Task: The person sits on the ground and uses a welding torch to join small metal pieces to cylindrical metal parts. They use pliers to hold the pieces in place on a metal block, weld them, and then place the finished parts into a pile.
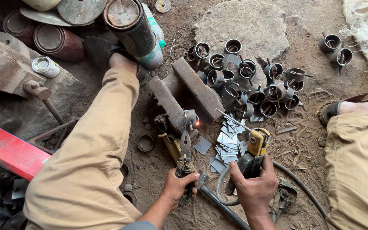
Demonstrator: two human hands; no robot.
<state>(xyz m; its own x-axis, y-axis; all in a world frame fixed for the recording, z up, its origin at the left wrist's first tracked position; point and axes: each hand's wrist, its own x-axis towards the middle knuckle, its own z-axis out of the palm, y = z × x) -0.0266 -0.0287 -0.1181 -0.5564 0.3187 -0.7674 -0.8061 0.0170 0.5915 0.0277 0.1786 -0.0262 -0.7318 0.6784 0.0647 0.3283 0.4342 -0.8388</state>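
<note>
Bare dirt ground (311,25) filled the frame, with metal cups (252,83) heaped at upper centre. Below centre, the right hand (254,187) was clenched around a yellow electrode holder (256,147); the left hand (179,185) was closed on pliers (185,149) gripping a glowing workpiece (191,119) beside cut metal squares (226,147).

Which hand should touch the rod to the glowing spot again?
Probably the right hand: it holds the yellow welding holder, whose rod points toward the glowing piece. The left hand is busy gripping the pliers on it.
</note>
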